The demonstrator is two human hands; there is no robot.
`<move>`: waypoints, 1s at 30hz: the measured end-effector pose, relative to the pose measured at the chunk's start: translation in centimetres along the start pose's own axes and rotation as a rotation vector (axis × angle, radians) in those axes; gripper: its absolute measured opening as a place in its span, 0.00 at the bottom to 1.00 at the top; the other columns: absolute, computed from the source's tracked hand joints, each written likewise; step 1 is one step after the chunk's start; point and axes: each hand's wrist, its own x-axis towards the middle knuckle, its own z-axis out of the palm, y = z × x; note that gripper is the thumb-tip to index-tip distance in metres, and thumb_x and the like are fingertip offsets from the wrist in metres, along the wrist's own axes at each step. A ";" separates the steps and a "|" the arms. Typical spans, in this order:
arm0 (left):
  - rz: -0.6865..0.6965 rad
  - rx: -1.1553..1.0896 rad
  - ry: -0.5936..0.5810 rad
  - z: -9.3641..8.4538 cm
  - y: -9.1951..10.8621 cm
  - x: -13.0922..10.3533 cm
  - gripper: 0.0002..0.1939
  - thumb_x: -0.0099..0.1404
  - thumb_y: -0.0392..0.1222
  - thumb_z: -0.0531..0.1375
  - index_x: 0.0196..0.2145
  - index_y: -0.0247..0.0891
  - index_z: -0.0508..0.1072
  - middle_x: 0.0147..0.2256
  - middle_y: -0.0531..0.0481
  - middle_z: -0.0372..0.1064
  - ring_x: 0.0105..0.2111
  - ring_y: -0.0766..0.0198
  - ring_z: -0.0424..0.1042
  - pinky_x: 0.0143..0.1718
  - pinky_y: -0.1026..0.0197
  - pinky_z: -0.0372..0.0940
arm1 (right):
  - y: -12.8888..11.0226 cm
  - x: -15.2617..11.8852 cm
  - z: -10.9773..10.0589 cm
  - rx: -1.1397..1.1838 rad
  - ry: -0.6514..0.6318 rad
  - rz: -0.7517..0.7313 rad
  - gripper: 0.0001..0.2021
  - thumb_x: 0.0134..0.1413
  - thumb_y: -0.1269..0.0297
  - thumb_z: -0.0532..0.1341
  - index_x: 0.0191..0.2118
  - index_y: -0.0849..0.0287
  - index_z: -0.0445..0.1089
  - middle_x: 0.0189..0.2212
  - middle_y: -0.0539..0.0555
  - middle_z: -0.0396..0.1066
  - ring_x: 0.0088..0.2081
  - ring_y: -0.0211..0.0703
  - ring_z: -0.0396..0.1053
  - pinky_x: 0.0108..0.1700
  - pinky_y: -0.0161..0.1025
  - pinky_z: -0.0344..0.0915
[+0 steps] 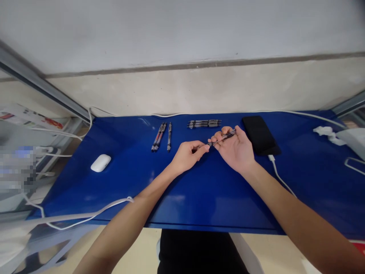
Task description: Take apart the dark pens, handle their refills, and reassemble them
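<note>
Above the middle of the blue table point(182, 201), my left hand point(188, 155) pinches one end of a dark pen point(221, 138). My right hand point(235, 150), palm turned up, holds the same pen across its fingers, its other end near the thumb. Two pens point(159, 137) lie side by side left of my hands, with a single pen point(169, 136) just to their right. Behind my hands, a small group of pens point(204, 123) lies crosswise near the wall.
A black phone point(259, 133) with a white cable point(281, 179) lies to the right. On the left is a white earphone case point(100, 163). Crumpled tissue point(327, 134) sits at far right. Another white cable point(94, 214) crosses the front left edge near my left forearm.
</note>
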 end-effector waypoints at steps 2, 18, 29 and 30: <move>0.001 -0.020 -0.006 0.2 -0.2 0.0 0.21 0.70 0.56 0.58 0.34 0.35 0.76 0.20 0.57 0.62 0.20 0.71 0.58 0.24 0.66 0.54 | 0.2 -0.1 0.1 -0.014 -0.028 -0.008 0.20 0.69 0.47 0.52 0.29 0.53 0.61 0.25 0.51 0.64 0.36 0.47 0.71 0.41 0.46 0.71; 0.025 -0.017 -0.076 1.0 0.0 -0.3 0.20 0.71 0.54 0.58 0.32 0.34 0.75 0.21 0.57 0.64 0.21 0.72 0.61 0.26 0.66 0.57 | 0.8 -0.7 1.0 -0.154 0.015 -0.036 0.29 0.60 0.30 0.50 0.26 0.53 0.57 0.23 0.49 0.56 0.28 0.44 0.63 0.36 0.46 0.69; 0.057 -0.367 0.437 -1.2 0.2 0.8 0.19 0.63 0.55 0.67 0.26 0.35 0.74 0.19 0.55 0.67 0.17 0.73 0.62 0.20 0.67 0.59 | 2.2 -0.2 -0.5 -0.626 0.163 -0.223 0.15 0.59 0.49 0.66 0.33 0.56 0.73 0.19 0.46 0.64 0.23 0.38 0.64 0.31 0.39 0.63; 0.062 -0.390 0.474 -1.4 0.1 0.9 0.21 0.63 0.56 0.67 0.24 0.35 0.72 0.20 0.54 0.68 0.18 0.72 0.63 0.19 0.67 0.59 | 2.3 -0.3 -0.6 -0.704 0.139 -0.218 0.14 0.59 0.50 0.66 0.33 0.56 0.73 0.18 0.46 0.63 0.23 0.37 0.62 0.30 0.38 0.62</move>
